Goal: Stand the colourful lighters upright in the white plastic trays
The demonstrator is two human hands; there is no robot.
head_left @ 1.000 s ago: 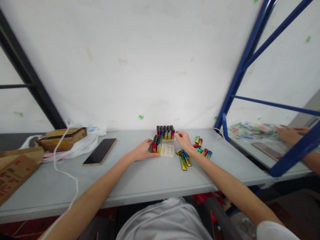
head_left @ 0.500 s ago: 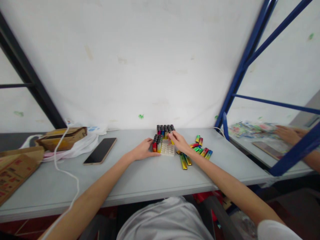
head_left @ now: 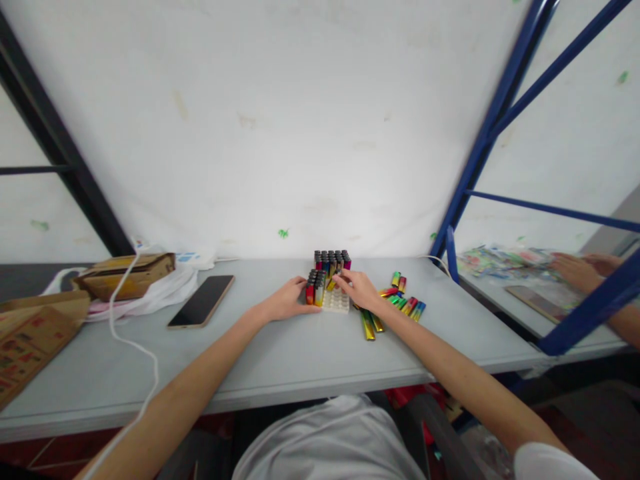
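A white slotted tray (head_left: 339, 307) lies on the desk, its left side filled with upright black-topped lighters (head_left: 315, 292) in shiny colours. My left hand (head_left: 289, 300) grips the tray's left edge, thumb at the front and fingers behind. Between the pinched fingers of my right hand (head_left: 362, 291) is a yellow-gold lighter (head_left: 331, 284), tilted over the tray's slots beside the filled rows. Directly behind stands another block of upright lighters (head_left: 332, 257). Several loose lighters (head_left: 369, 327) in gold, green, red and blue lie right of the tray, some partly covered by my right forearm.
A dark-screened phone (head_left: 203, 302) lies to the left. Beyond it are an open cardboard box (head_left: 135, 277), a brown carton (head_left: 37, 343) and a white cable (head_left: 133, 341). A blue metal frame (head_left: 473, 167) rises at right; past it another person's hands (head_left: 580, 270) are near plastic packets.
My right hand has shifted slightly down and left, and the yellow-gold lighter now leans over the tray beside the filled rows. My left hand stays in place.
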